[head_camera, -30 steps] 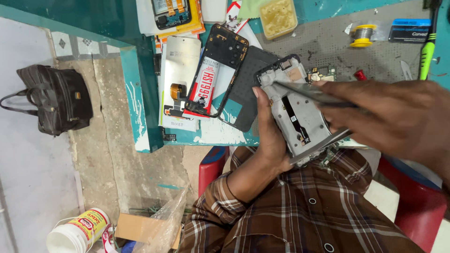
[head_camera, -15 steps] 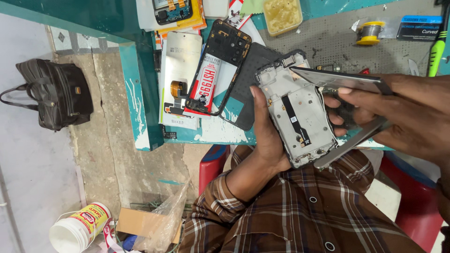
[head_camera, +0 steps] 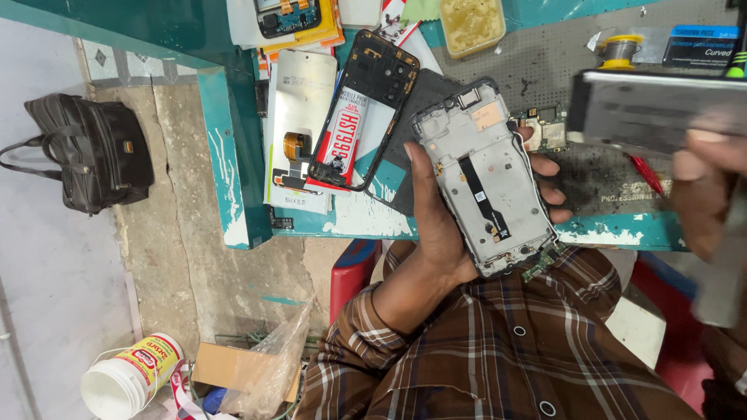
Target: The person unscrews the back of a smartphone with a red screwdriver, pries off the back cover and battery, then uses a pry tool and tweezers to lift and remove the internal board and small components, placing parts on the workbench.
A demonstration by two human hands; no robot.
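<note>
My left hand [head_camera: 436,225] grips an opened phone frame [head_camera: 486,175], inner side up, with a black flex strip down its middle; my thumb lies on its left edge and my fingers wrap the right edge. It hovers over the front edge of the teal workbench [head_camera: 342,222]. My right hand [head_camera: 708,187], blurred at the far right, holds a flat grey panel [head_camera: 654,109] well clear of the frame. A small circuit board [head_camera: 545,132] lies on the bench just behind my left fingers.
On the bench lie a black phone shell with a red label [head_camera: 358,109], a white display panel [head_camera: 296,117], a dark mat [head_camera: 424,101], a solder spool [head_camera: 620,48] and a yellow tub [head_camera: 471,19]. On the floor are a black bag [head_camera: 93,152], a white bucket [head_camera: 128,377] and a red stool [head_camera: 354,268].
My right hand has lifted the grey panel off the phone frame and swung it up to the right. The frame's inside is now uncovered in my left hand.
</note>
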